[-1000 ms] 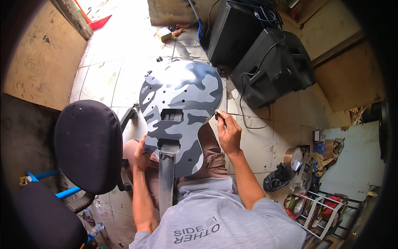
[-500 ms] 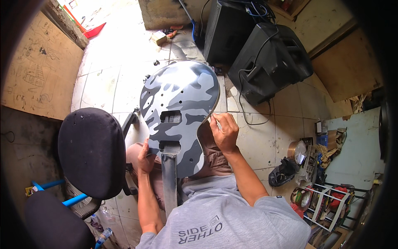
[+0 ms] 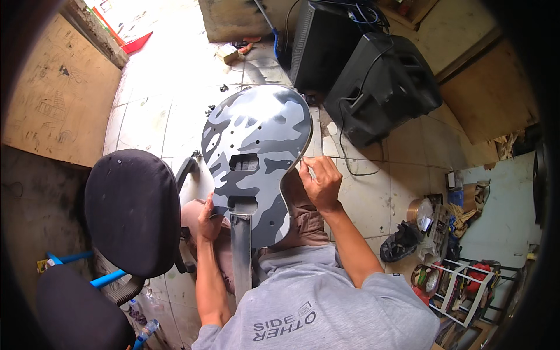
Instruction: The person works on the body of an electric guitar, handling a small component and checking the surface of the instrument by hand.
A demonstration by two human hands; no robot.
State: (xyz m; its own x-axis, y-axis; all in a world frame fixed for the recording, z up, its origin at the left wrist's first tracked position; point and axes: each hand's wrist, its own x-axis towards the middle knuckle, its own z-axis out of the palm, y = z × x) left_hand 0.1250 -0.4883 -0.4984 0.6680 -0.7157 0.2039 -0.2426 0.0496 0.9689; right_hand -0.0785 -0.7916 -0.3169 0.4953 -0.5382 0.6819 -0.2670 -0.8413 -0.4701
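An electric guitar body point(image 3: 271, 140) in grey, black and white camouflage rests over my lap, its face up. Two rectangular cavities and several small holes show in it. A narrow dark grey strip of board point(image 3: 241, 251) runs from its near end toward my shirt. My left hand point(image 3: 208, 220) grips the body's near left edge, thumb on top and the other fingers mostly hidden beneath. At the inward curve of the right edge, my right hand point(image 3: 322, 184) is closed in a pinch, fingertips against the pale rim. Whatever lies between those fingertips is too small to make out.
Left of me stands a black padded chair point(image 3: 133, 213). Two black speakers point(image 3: 379, 87) with a trailing cable stand beyond on the right. A black plastic bag point(image 3: 400, 242) and a white rack point(image 3: 461, 286) lie to the right on the tiled floor point(image 3: 140, 125).
The view has shifted slightly, so most things sit a little farther right. My right fingertips have moved slightly away from me along the rim. The left hand keeps its grip.
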